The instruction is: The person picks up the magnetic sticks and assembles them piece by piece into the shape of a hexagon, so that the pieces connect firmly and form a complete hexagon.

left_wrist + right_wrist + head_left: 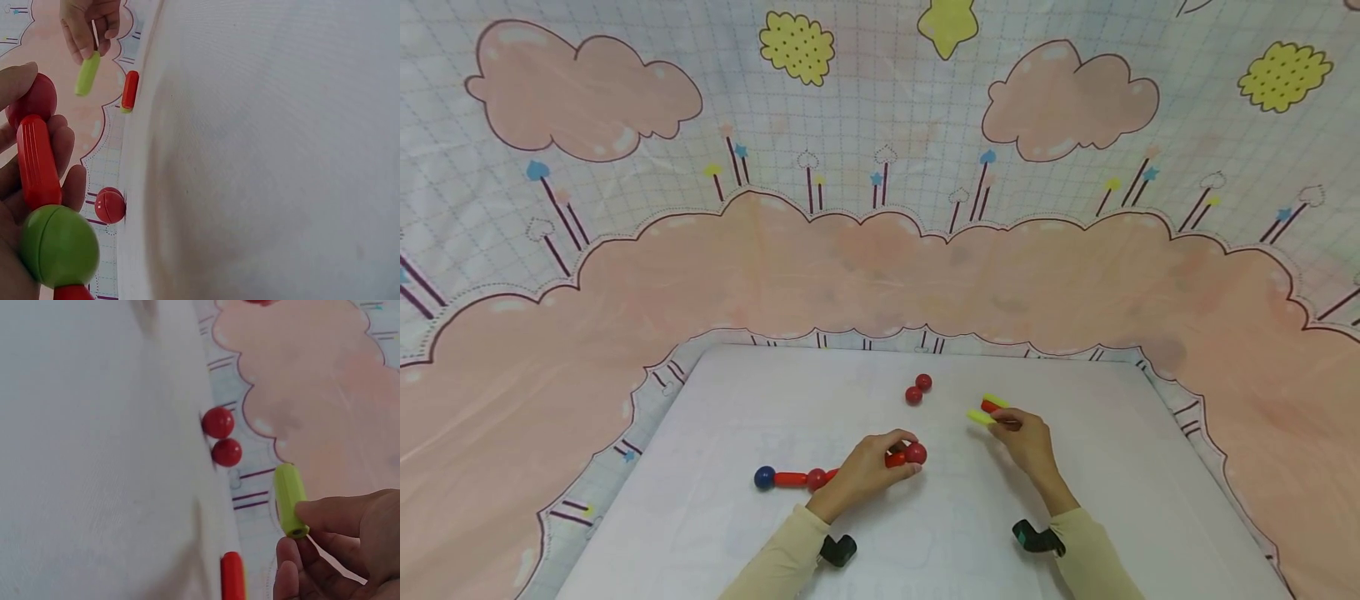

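My left hand (861, 471) grips one end of a toy chain of balls and rods. In the left wrist view its thumb and fingers are round a dark red ball (39, 99) and a red rod (39, 159), which joins a green ball (60, 245). The chain's other end shows a red ball (817, 479), a red rod (790, 480) and a blue ball (764, 477); my hand hides its middle in the head view. My right hand (1032, 442) pinches a yellow-green rod (289, 497) near one end, its tip pointing toward the left hand.
Beyond the right hand a loose red rod (990, 406) lies beside another yellow-green rod (997, 401). Two red balls (913, 396) sit close together farther back on the white table (737, 400). A cloud-patterned cloth (850, 275) surrounds the table's far and side edges.
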{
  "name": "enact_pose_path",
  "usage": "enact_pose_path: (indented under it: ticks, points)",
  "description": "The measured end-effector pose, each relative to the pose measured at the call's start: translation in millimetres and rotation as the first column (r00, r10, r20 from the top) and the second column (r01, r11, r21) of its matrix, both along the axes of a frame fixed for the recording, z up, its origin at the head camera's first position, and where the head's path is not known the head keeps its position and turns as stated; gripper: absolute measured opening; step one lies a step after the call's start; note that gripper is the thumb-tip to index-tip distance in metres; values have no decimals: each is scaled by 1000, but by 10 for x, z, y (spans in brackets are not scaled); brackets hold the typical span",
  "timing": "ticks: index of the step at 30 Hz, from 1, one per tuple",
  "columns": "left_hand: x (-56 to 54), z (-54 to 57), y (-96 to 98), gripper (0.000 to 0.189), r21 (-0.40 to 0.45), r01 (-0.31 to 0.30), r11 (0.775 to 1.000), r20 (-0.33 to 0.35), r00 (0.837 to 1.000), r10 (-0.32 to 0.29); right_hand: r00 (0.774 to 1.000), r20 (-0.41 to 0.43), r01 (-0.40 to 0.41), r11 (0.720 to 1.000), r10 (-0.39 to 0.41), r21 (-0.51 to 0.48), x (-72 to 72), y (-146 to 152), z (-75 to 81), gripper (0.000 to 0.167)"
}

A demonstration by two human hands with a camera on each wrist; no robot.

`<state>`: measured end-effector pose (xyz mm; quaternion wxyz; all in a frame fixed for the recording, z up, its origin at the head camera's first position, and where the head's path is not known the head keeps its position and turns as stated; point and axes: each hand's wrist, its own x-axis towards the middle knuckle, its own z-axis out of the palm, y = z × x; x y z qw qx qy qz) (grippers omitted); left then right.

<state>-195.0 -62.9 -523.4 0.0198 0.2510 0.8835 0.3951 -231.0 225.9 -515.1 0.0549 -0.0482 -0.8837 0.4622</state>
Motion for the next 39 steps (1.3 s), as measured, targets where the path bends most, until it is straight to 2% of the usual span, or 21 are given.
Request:
enact_pose_path:
  ticks: [12,23,39]
  points:
    - [7,16,-2,40,-11,-4,1000,3,1000,4,997,-25,-71,997,71,15,182,-141,173,19]
    - [10,12,3,40,-19,-6,1000,0,1000,6,989,-48,-140,990,141,26,333,-244,267,18]
    - [16,31,14,41,-23,-20,1000,29,999,21,977,-31,-209,978,209,12,460,-385,312,19]
